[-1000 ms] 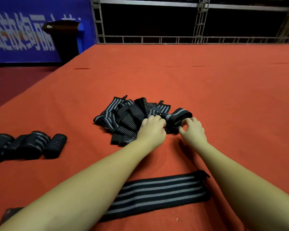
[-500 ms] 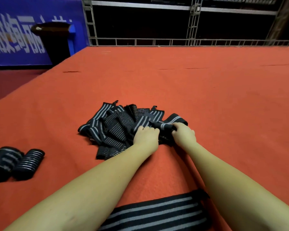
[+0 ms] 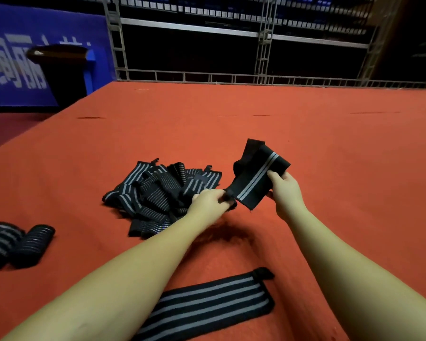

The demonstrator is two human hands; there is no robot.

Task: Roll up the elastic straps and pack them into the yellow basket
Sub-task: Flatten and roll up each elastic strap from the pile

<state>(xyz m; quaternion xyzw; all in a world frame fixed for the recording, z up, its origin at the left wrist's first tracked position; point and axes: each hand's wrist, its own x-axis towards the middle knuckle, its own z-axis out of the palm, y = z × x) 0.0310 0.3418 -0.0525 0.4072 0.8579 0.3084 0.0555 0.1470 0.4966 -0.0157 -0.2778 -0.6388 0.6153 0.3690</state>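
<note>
Held strap (image 3: 256, 178): a black elastic strap with two grey stripes, lifted clear of the orange surface (image 3: 330, 148), folded over at its far end.
Left hand (image 3: 210, 200): pinches the near end of the held strap between thumb and curled fingers.
Right hand (image 3: 287, 190): grips the strap's edge, fingers curled over the stripes, thumb beneath.
Hands: close together, joined by the strap.
Loose pile (image 3: 158, 193): unrolled striped straps heaped just to the left of the left hand.
Flat strap (image 3: 207, 303): lies stretched out beneath the forearms, nearer the body than both hands.
Rolled straps (image 3: 20, 244): dark rolls lying side by side, well to the left of the left hand.
Yellow basket: out of view.
</note>
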